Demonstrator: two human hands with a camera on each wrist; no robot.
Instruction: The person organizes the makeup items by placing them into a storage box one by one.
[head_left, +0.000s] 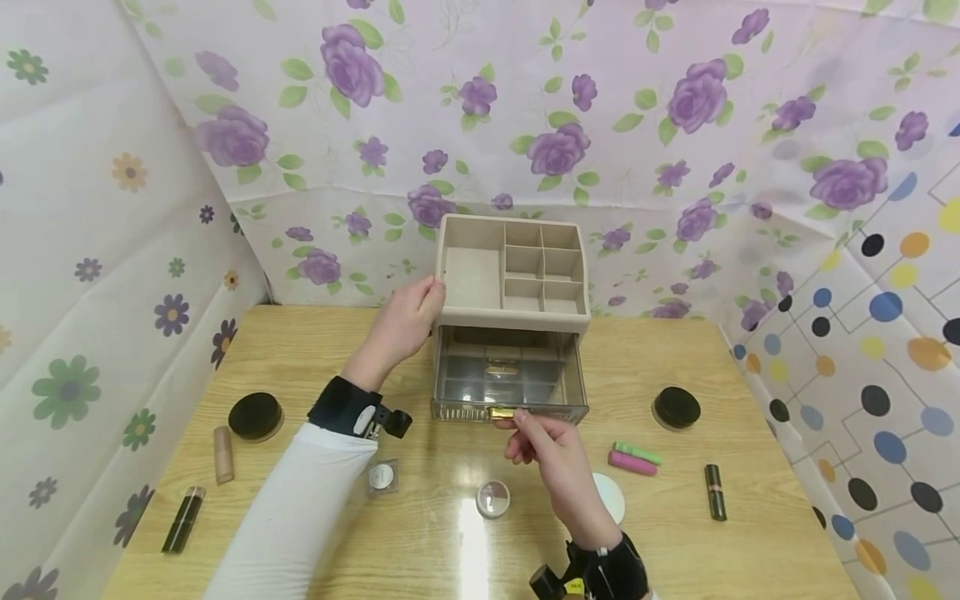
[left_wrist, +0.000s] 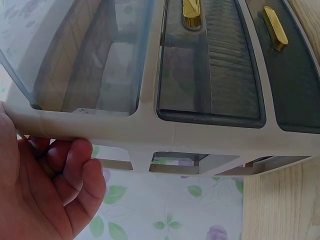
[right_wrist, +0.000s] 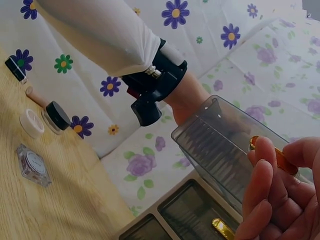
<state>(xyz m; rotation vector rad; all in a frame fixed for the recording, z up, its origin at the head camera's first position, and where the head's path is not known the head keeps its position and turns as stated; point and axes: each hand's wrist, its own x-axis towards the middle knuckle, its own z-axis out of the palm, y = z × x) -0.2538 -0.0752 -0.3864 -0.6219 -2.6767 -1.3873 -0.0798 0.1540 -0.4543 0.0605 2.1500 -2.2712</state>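
A beige cosmetic organizer point(head_left: 472, 267) with divided top compartments stands at the back of the table. Its clear grey drawer point(head_left: 517, 379) is pulled out at the front. My left hand point(head_left: 405, 321) grips the organizer's left side, its fingers point(left_wrist: 75, 160) curled at the frame's edge in the left wrist view. At the drawer's front, my right hand point(head_left: 551, 454) pinches the gold handle point(right_wrist: 280, 157) between thumb and fingers. The right wrist view shows another drawer with its own gold handle point(right_wrist: 222, 228) below the pulled-out one.
Black round jars stand left point(head_left: 256, 416) and right point(head_left: 677, 407). A beige tube point(head_left: 223, 454) and a dark tube point(head_left: 183, 519) lie at left. Nearer are a small clear case point(head_left: 382, 477) and round pot point(head_left: 492, 499). Pink point(head_left: 632, 463) and green sticks, a white disc and a dark tube point(head_left: 715, 492) lie right.
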